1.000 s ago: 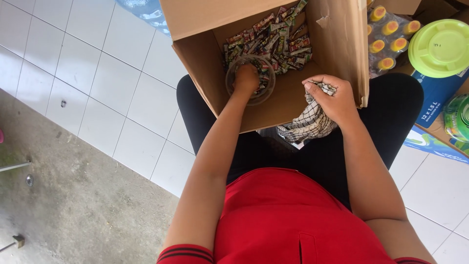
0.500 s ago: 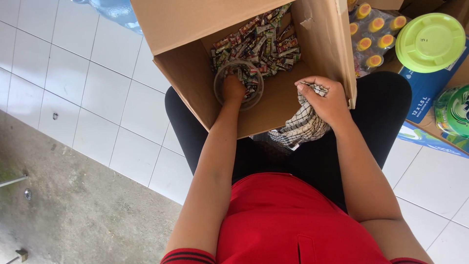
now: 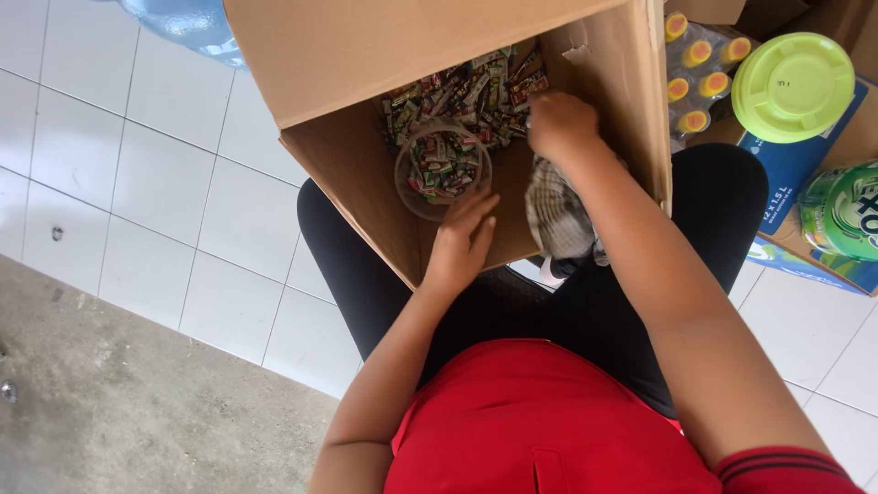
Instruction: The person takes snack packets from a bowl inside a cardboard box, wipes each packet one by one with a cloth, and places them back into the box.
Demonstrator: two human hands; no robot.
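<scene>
Big cardboard box (image 3: pixel 366 64) sits on the person's lap, flaps up, and deep inside lies a heap of small wrapped sweets (image 3: pixel 480 87) against the far wall. Just in front of that heap, a clear round plastic jar (image 3: pixel 443 169), mouth up, partly filled with the same wrappers. Left hand (image 3: pixel 462 242) is down at the jar's near rim, fingers loosely spread and touching its lower edge, nothing clasped. Right hand (image 3: pixel 560 123) is over the sweets at the box's right side, knuckles up, fingers curled under; whether they grip any sweets I cannot tell. A checked cloth (image 3: pixel 558 220) hangs beneath that wrist, draped between the arm and the box floor. Off to the right, beyond the box wall: a green round lid (image 3: pixel 792 87) atop a blue carton (image 3: pixel 796 178), and a shrink-wrapped pack of yellow-capped bottles (image 3: pixel 695 73). White floor tiles (image 3: pixel 119 174) on the left.
</scene>
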